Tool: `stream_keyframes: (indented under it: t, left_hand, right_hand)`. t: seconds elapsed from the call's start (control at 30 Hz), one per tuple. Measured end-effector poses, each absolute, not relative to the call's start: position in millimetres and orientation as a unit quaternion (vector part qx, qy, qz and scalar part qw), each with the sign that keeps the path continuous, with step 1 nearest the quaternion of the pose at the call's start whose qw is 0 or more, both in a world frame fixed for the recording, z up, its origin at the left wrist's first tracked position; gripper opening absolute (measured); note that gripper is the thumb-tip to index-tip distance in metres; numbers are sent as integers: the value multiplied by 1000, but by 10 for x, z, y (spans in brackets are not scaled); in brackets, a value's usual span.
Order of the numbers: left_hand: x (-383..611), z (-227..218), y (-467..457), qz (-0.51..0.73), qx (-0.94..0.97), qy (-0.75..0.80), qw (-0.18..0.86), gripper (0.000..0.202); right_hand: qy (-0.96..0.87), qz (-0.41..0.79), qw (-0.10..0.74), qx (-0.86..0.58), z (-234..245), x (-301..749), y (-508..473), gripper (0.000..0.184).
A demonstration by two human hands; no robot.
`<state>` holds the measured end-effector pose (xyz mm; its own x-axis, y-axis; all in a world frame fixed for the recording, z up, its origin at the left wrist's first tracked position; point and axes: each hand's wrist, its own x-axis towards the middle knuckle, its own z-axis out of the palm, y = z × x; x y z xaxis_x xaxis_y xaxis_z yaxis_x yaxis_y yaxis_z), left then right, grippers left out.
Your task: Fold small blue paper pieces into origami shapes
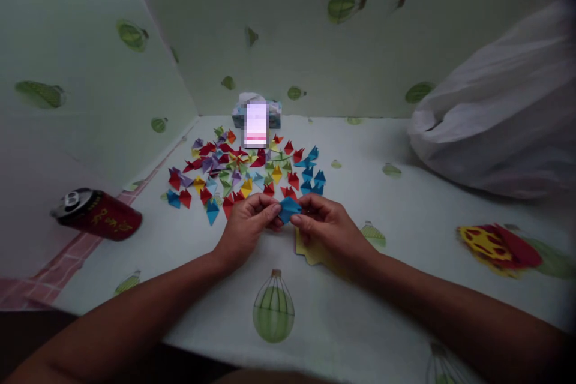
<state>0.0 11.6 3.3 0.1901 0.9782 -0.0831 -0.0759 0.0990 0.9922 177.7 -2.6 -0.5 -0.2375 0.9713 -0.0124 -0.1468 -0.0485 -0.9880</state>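
A: Layout?
B: Your table (351, 312), white plastic bag (495, 126) to the right, then the spread of coloured origami pieces (235, 177).
A: Hands?
B: Your left hand (252, 219) and right hand (330, 225), thumbs and fingers pinched closed on opposite sides of the blue folded paper (290, 210), nearer you than the spread.
A: Handling?
B: Probably light, crisp, easily creased; hold layered edges gently.

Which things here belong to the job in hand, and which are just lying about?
In use, by the look of it:
- blue folded paper, between left hand and right hand
- colored folded pieces
- yellow paper, probably

Apparently lying about:
- red can
- tissue box
- white bag
- red-and-yellow item
- lit screen; content blurred, role unclear
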Motion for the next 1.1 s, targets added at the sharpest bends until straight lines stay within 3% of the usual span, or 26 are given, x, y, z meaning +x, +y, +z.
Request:
stream_keyframes:
  t: [0.23, 0.53, 0.8, 1.1]
  left_hand:
    - [21, 24, 95, 401, 507, 436, 626, 26]
    - [29, -15, 99, 411, 462, 446, 647, 31]
    - [33, -30, 85, 428, 459, 433, 647, 29]
    - [36, -21, 78, 443, 484, 413, 631, 24]
  right_hand:
    - [-578, 521, 457, -430, -13, 1826, 10, 13]
    - [-571, 500, 528, -382, -4, 1825, -4, 12]
    - [-629, 451, 487, -405, 1, 1846, -1, 8]
    - [-601, 480, 477, -425, 42, 1847, -19, 13]
